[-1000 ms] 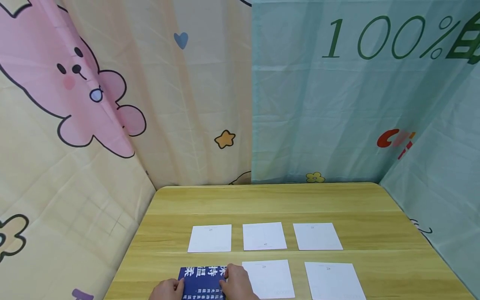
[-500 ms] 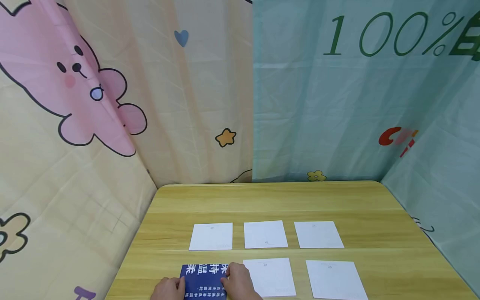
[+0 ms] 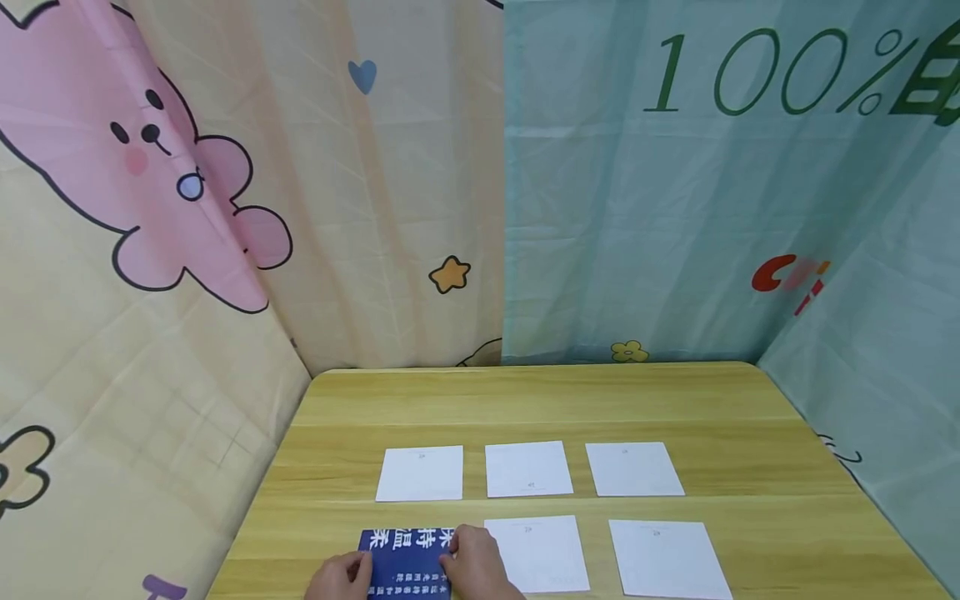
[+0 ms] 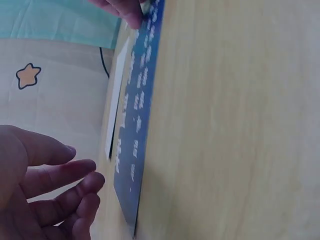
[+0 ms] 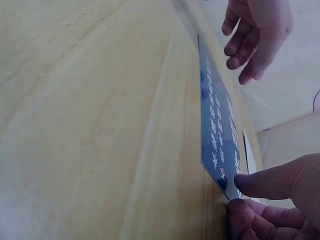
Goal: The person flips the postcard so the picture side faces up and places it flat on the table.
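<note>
Green "100%" on the teal curtain (image 3: pixel 637 192), white "保持温柔" on the blue card (image 3: pixel 407 564)

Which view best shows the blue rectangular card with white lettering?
Head view: lettering on the blue rectangular card is least foreshortened there, though the bottom of the frame crops it. Left wrist: a steep sliver, lettering blurred. Right wrist: also steep, but shows the right hand pinching one corner.

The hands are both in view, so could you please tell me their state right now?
Left hand: open, holding nothing.
Right hand: closed, pinching the blue card.
</note>
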{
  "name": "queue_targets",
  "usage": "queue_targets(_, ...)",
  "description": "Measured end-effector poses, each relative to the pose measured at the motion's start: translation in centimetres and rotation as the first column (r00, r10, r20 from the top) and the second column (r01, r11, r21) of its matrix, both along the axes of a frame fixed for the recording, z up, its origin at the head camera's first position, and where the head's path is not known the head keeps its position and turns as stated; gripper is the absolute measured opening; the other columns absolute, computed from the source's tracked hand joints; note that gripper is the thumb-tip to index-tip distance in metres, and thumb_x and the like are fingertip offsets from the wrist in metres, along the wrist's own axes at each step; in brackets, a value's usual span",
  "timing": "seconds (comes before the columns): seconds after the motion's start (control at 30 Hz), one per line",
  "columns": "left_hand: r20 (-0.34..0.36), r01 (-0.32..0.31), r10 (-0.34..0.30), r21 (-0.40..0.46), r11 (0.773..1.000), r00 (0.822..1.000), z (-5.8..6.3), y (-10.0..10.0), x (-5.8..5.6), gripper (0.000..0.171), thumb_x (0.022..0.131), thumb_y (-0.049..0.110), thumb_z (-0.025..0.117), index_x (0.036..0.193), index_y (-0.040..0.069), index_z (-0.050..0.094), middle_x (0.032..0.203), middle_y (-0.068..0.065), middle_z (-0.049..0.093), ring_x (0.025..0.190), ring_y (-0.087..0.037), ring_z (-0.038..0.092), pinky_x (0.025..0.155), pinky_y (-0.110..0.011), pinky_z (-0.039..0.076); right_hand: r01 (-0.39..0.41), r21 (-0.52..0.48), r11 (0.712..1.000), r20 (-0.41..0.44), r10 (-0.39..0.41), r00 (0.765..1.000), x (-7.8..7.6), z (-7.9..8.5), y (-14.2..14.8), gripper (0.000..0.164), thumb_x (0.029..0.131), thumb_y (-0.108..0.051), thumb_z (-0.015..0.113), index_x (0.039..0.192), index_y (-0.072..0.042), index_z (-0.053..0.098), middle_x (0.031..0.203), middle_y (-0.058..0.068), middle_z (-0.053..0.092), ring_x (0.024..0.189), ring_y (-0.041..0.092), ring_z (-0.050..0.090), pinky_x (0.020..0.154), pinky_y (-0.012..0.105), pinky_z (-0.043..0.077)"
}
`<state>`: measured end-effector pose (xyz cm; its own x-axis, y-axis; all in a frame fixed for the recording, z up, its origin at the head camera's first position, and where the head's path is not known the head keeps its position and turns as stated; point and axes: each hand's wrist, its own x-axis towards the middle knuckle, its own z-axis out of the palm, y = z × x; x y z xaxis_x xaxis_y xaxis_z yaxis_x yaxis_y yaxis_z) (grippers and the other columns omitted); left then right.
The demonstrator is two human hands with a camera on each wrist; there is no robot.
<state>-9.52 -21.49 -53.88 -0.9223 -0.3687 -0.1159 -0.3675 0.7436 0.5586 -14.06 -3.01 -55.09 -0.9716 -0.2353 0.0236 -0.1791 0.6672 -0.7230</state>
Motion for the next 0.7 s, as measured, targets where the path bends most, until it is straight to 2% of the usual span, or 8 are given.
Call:
queue_targets(0.07, -0.041, -0.012, 0.016, 0.107, 0.994, 0.999, 0.3, 0.5, 0.0, 0.025, 0.086, 0.018, 0.058, 0.087, -0.005, 0.069, 0.066, -0.003, 0.058, 0.060, -0.014, 0.049, 0.056, -0.031, 0.042, 0.004, -0.006, 1.000, -0.014, -0.005, 1.000, 0.0, 0.1, 0.2, 0.024, 0.071, -0.011, 0.077, 0.064, -0.010, 0.054, 0.059, -0.006, 0.049, 0.055, 0.010, 0.045, 0.053, 0.028, 0.039)
queue_targets(0.13, -0.060, -0.037, 0.050, 0.204, 0.978, 0.997, 0.6, 1.2, 0.0, 0.026, 0.086, 0.019, 0.058, 0.089, -0.005, 0.069, 0.068, -0.004, 0.060, 0.060, -0.014, 0.051, 0.056, -0.030, 0.043, 0.007, -0.021, 1.000, -0.032, -0.008, 0.999, 0.0, 0.1, 0.5, 0.023, 0.070, -0.011, 0.076, 0.064, -0.010, 0.055, 0.058, -0.008, 0.048, 0.054, 0.009, 0.044, 0.052, 0.027, 0.038)
queue_targets(0.3, -0.093, -0.046, 0.086, 0.366, 0.929, 0.992, 1.0, 2.6, -0.3, 0.028, 0.088, 0.019, 0.058, 0.092, -0.006, 0.069, 0.071, -0.007, 0.064, 0.064, -0.017, 0.056, 0.058, -0.030, 0.046, 0.003, -0.097, 0.995, -0.069, -0.009, 0.998, 0.1, 0.3, 1.4, 0.018, 0.070, -0.009, 0.074, 0.065, -0.011, 0.057, 0.057, -0.011, 0.047, 0.052, 0.004, 0.042, 0.049, 0.024, 0.037)
queue_targets(0.4, -0.103, -0.002, 0.054, 0.451, 0.893, 0.993, 1.0, 3.2, -0.4, 0.029, 0.090, 0.017, 0.056, 0.097, -0.008, 0.067, 0.083, -0.012, 0.068, 0.078, -0.024, 0.062, 0.071, -0.038, 0.049, -0.002, -0.136, 0.991, -0.081, -0.009, 0.997, 0.1, 0.5, 2.0, 0.017, 0.070, -0.009, 0.074, 0.066, -0.011, 0.058, 0.058, -0.012, 0.049, 0.053, 0.001, 0.044, 0.049, 0.022, 0.038)
queue_targets(0.5, -0.088, 0.041, 0.007, 0.527, 0.849, 0.996, 0.8, 3.9, -0.6, 0.031, 0.091, 0.015, 0.054, 0.106, -0.010, 0.063, 0.094, -0.015, 0.067, 0.091, -0.027, 0.062, 0.083, -0.046, 0.044, -0.003, -0.165, 0.986, -0.057, -0.006, 0.998, 0.0, 0.7, 2.6, 0.015, 0.071, -0.008, 0.073, 0.068, -0.010, 0.059, 0.059, -0.012, 0.051, 0.055, 0.001, 0.045, 0.050, 0.022, 0.039)
queue_targets(0.6, -0.084, 0.098, -0.060, 0.581, 0.808, 0.995, 0.7, 4.6, -0.7, 0.035, 0.092, 0.013, 0.052, 0.113, -0.014, 0.056, 0.097, -0.017, 0.066, 0.091, -0.027, 0.061, 0.084, -0.046, 0.043, -0.007, -0.182, 0.983, -0.036, 0.000, 0.999, -0.1, 0.9, 3.4, 0.014, 0.071, -0.007, 0.073, 0.069, -0.009, 0.060, 0.061, -0.011, 0.052, 0.056, 0.000, 0.046, 0.051, 0.022, 0.041)
queue_targets(0.7, -0.097, 0.134, -0.093, 0.641, 0.755, 0.991, 0.5, 5.2, -1.0, 0.035, 0.091, 0.008, 0.050, 0.116, -0.017, 0.052, 0.100, -0.019, 0.065, 0.091, -0.026, 0.061, 0.081, -0.037, 0.046, -0.005, -0.196, 0.981, -0.042, -0.003, 0.999, -0.3, 1.1, 4.2, 0.014, 0.071, -0.007, 0.073, 0.069, -0.008, 0.060, 0.061, -0.010, 0.053, 0.056, 0.000, 0.048, 0.051, 0.021, 0.042)
